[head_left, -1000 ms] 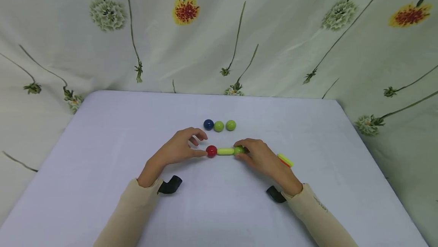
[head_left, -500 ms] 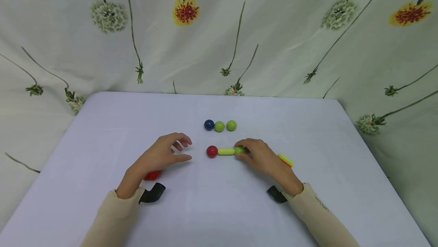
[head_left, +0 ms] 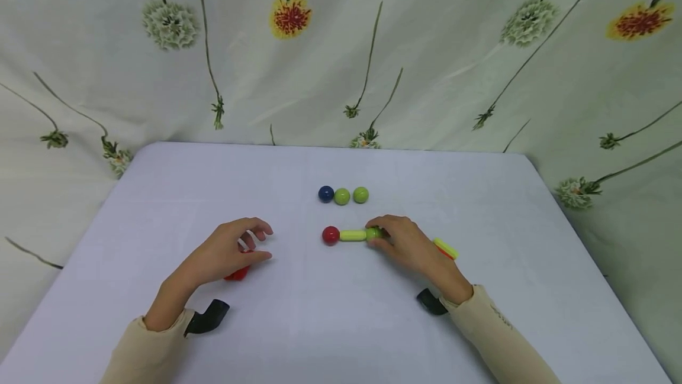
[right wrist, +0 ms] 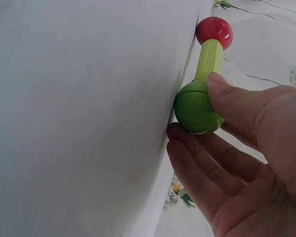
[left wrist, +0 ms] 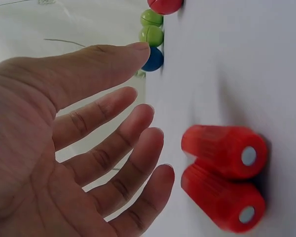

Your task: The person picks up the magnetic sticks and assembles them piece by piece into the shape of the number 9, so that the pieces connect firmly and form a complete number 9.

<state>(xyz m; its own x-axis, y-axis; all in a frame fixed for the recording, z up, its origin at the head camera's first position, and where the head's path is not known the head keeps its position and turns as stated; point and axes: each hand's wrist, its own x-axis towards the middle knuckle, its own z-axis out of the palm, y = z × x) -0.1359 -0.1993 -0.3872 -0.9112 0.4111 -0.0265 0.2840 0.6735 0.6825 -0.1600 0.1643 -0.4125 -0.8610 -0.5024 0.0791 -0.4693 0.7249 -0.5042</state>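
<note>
My right hand (head_left: 402, 245) pinches a green ball (right wrist: 192, 106) between thumb and fingers, low over the white tabletop. A yellow-green rod (head_left: 353, 235) joins that ball, and a red ball (head_left: 330, 235) sits at the rod's other end, so the three form a dumbbell shape. Off to the left, my left hand (head_left: 226, 251) holds nothing, its fingers loosely spread. Close by it, two red rods (left wrist: 224, 150) with silvery round discs in their ends lie side by side; in the head view the hand partly covers them.
Beyond the hands stand a blue ball (head_left: 326, 194), a green ball (head_left: 342, 196) and a second green ball (head_left: 360, 194) in a row. Behind the right wrist lie a yellow rod (head_left: 446, 248) and something red, partly hidden. A flower-printed cloth (head_left: 319, 88) hangs past the table's far edge.
My left hand has moved away from the red ball, leftward and nearer to me, over by the red rods. The right hand keeps its hold on the green ball.
</note>
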